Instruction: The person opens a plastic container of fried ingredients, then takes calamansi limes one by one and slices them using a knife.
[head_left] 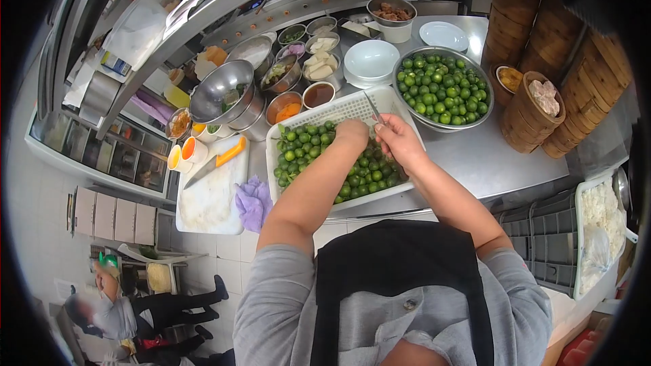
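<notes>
A white plastic basket [277,179] with perforated sides holds many small green limes [303,144]. Over its middle my left hand [352,134] is closed, and whatever its fingers hold is hidden. Just right of it, close to the left fingers, my right hand [400,139] grips a thin-bladed metal tool [370,104]; its blade points up and away, and its exact kind is unclear. Behind the basket to the right, a steel bowl [489,98] is heaped with more green limes.
Left of the basket lie a cutting board [210,210], a yellow-handled knife [215,161] and a purple cloth [253,203]. Steel bowls [222,95], a sauce container [318,95] and plates [371,61] stand behind. Bamboo steamers [532,118] rise at right. Another person [135,312] is at lower left.
</notes>
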A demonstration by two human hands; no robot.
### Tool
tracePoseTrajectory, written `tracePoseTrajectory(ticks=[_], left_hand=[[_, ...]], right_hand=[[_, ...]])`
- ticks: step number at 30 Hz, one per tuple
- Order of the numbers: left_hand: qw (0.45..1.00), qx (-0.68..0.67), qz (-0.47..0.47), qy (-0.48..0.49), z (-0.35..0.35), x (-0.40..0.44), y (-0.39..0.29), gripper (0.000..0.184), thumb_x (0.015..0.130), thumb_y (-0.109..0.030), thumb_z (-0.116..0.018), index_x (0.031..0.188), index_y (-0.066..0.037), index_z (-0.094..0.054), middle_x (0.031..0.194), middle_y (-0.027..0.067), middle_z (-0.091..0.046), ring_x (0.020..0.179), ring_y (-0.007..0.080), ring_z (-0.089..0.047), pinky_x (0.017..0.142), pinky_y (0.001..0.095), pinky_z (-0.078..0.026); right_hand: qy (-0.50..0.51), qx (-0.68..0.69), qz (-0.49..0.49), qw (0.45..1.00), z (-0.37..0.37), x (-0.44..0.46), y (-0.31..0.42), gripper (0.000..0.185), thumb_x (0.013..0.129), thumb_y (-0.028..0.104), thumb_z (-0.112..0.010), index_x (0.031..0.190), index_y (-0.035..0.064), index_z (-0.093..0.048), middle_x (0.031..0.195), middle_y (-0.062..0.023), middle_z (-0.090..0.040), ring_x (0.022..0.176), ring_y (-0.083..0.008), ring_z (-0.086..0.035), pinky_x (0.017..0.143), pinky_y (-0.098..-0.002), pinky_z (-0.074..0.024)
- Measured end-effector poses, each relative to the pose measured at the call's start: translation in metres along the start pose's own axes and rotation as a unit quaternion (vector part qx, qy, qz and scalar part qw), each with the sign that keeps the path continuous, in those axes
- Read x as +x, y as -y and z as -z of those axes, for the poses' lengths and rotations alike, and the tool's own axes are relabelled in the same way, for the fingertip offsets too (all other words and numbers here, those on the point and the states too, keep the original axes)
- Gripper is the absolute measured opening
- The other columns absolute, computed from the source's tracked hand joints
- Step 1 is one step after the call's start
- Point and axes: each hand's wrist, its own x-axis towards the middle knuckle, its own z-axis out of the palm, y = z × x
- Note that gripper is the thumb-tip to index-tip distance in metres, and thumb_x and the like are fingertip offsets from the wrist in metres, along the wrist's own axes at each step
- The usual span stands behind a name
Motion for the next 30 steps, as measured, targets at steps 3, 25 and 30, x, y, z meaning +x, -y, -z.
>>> tracePoseTrajectory(ticks=[3,25,30], left_hand=[[0.994,-0.054,-0.045,0.083,0.023,-0.005,0.004,0.031,0.076,-0.027,-0.068,0.103,-0.011,-0.066,0.1,0.0177,-0.063,0.101,0.033,-0.06,0.081,0.0396,-0.05],[0.435,-0.893,-0.114,-0.003,0.007,-0.071,0.031,0.036,0.085,-0.007,-0.065,0.117,0.001,-0.052,0.101,0.0061,-0.06,0.088,0.0125,-0.058,0.077,0.0234,-0.047],[0.514,-0.848,-0.105,-0.075,0.011,-0.072,0.027,0.025,0.087,-0.006,-0.062,0.11,0.001,-0.056,0.101,0.0049,-0.06,0.082,0.0104,-0.057,0.075,0.0227,-0.047]], right_hand=[[-0.005,0.017,0.0,1.0,0.003,-0.001,-0.001,0.028,0.091,0.018,-0.054,0.116,0.0046,-0.052,0.072,0.0015,-0.053,0.051,-0.0046,-0.045,0.043,-0.0189,-0.034],[0.129,0.014,0.017,0.991,-0.007,-0.008,0.009,0.04,0.095,0.021,-0.05,0.133,0.0095,-0.046,0.071,0.0021,-0.053,0.052,-0.0032,-0.043,0.045,-0.0166,-0.0322],[0.134,0.001,-0.003,0.991,-0.005,-0.006,0.005,0.041,0.095,0.02,-0.049,0.135,0.0158,-0.044,0.062,0.0054,-0.043,0.047,-0.0027,-0.034,0.041,-0.0178,-0.0265]])
